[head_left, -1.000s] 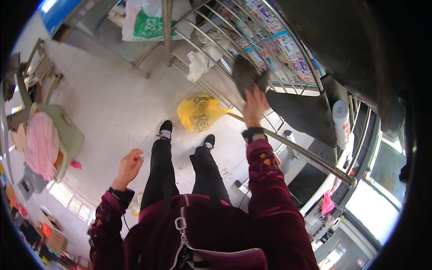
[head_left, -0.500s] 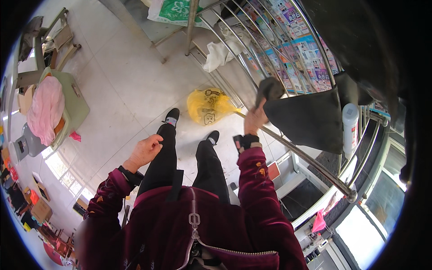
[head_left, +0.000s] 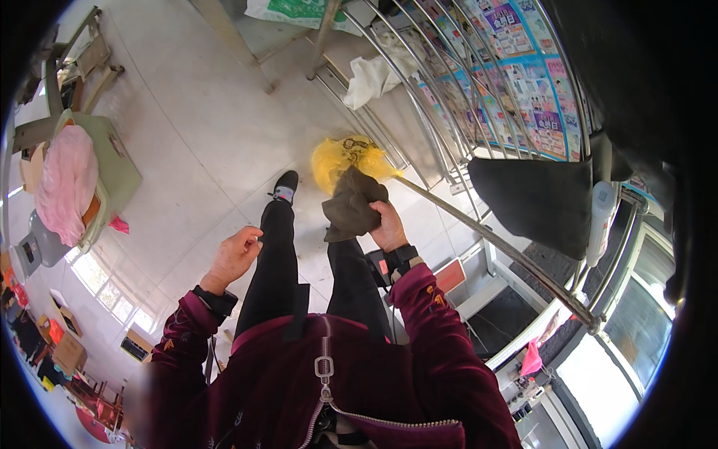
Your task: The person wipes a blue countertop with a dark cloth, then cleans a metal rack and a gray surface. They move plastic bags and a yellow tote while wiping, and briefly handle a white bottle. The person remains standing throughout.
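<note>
My right hand (head_left: 385,223) grips a crumpled dark grey-brown cloth (head_left: 348,202) below the metal rack (head_left: 464,112). The cloth overlaps a yellow plastic bag (head_left: 333,153) from this view. My left hand (head_left: 238,254) hangs over my left leg, fingers curled, with nothing visible in them. A flat black sheet of material (head_left: 523,202) lies over the rack's right part, beside a white bottle (head_left: 602,221). A white cloth (head_left: 363,78) hangs farther back on the bars.
At left stands a pale green tub (head_left: 120,172) with pink cloth (head_left: 63,179), beside metal framing (head_left: 105,78). A rail (head_left: 508,254) runs diagonally at my right. Boxes (head_left: 71,344) sit at lower left, a green-and-white bag (head_left: 292,11) at the top, a window (head_left: 632,284) at right.
My right hand has pulled the dark cloth off the rack, down and leftward toward my legs. My left hand has risen and moved rightward, its fingers more curled.
</note>
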A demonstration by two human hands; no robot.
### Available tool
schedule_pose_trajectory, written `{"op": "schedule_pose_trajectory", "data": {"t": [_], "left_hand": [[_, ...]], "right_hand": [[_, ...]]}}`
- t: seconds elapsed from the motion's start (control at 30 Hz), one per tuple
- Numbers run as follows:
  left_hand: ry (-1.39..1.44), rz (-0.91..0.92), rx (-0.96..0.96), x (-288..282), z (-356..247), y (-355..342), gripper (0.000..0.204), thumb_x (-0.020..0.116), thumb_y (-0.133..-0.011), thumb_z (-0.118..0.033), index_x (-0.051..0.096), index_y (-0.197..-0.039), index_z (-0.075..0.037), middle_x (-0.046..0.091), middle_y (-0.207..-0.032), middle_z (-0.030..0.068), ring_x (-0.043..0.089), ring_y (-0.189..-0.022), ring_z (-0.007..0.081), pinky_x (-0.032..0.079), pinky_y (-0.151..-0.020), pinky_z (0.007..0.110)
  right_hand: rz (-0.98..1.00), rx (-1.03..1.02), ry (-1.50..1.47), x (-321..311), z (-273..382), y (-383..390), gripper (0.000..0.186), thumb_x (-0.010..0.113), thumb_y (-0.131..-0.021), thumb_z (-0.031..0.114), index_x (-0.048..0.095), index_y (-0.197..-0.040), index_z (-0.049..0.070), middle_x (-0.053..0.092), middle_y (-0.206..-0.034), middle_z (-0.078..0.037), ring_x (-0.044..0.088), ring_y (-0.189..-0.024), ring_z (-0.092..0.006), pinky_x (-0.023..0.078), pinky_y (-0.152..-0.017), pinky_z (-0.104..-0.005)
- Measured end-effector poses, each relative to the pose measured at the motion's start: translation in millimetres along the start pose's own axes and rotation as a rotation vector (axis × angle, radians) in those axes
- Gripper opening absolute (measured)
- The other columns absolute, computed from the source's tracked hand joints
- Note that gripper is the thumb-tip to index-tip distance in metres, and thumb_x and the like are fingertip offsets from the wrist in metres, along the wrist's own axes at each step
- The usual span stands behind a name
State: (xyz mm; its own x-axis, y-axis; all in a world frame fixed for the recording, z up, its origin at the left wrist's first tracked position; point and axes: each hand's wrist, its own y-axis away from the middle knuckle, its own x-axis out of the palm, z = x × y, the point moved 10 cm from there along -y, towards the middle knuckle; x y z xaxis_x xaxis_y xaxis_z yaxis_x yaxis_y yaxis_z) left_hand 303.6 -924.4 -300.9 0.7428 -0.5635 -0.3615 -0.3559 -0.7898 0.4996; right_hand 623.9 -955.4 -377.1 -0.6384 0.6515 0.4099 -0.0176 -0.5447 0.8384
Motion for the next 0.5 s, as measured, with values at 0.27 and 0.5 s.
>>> {"op": "schedule_pose_trajectory", "data": {"t": [0.27,0.5], "left_hand": [[-0.025,-0.063,0.002,-57.1,21.9,-4.7,0.022,0.063,-0.086,-0.009,0.059,-0.107,-0.006,0.063,-0.076,0.0104,0.062,-0.065,0.0208,0.050,-0.060,0.031],[-0.081,-0.007,0.017,-55.7,13.2,-15.1,0.022,0.063,-0.085,-0.009,0.059,-0.106,-0.006,0.061,-0.073,0.0090,0.061,-0.063,0.0211,0.050,-0.059,0.031]], "right_hand": [[-0.122,-0.641,-0.013,-19.9,150.9,66.3,0.049,0.050,-0.080,-0.001,0.049,-0.129,0.000,0.056,-0.126,-0.011,0.056,-0.115,-0.0247,0.046,-0.100,-0.0362],[-0.510,-0.961,0.110,-32.5,215.9,33.7,0.042,0.058,-0.077,0.007,0.055,-0.118,-0.002,0.060,-0.113,-0.009,0.057,-0.097,-0.0190,0.047,-0.084,-0.0306]]}}
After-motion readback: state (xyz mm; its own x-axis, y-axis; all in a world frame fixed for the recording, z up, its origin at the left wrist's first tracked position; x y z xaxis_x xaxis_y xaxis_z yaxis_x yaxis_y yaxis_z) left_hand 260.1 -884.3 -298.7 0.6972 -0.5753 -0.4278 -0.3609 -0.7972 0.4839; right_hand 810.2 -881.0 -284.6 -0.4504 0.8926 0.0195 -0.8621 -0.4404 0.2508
